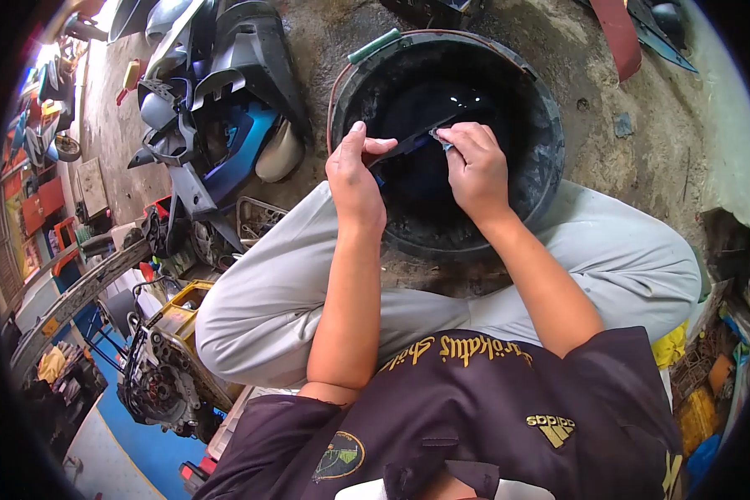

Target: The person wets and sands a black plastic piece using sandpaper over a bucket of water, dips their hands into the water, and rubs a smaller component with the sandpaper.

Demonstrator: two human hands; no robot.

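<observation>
In the head view, the left hand (357, 173), at upper centre, is curled narrowly at the near end of a thin dark strip (412, 143). The right hand (477, 164), just right of it, pinches a small pale scrap (440, 137) against the strip. The strip lies slantwise above a black bucket (547, 158) of dark liquid (442, 96), on the stained floor (596, 108).

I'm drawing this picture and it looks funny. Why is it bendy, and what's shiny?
Head view: the edges curve and the corners go black, probably from a wide round lens; small white glints show inside the dark bucket; bright glare washes out the upper left.
</observation>
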